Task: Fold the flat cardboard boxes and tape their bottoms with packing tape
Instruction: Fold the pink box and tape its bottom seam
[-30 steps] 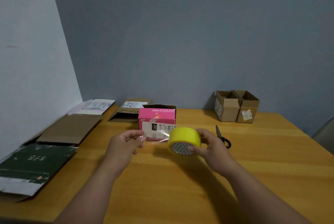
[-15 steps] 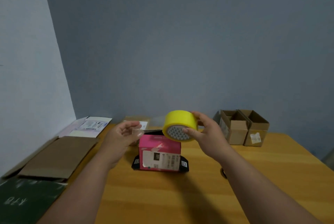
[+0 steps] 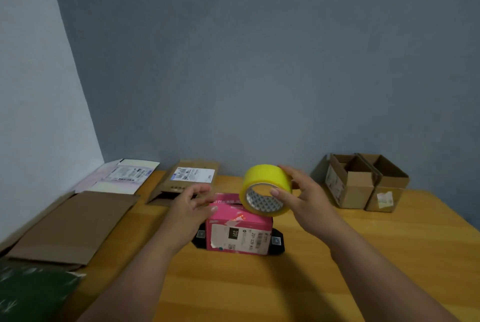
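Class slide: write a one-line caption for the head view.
Right hand holds a yellow tape roll over a pink box; left hand reaches beside it.
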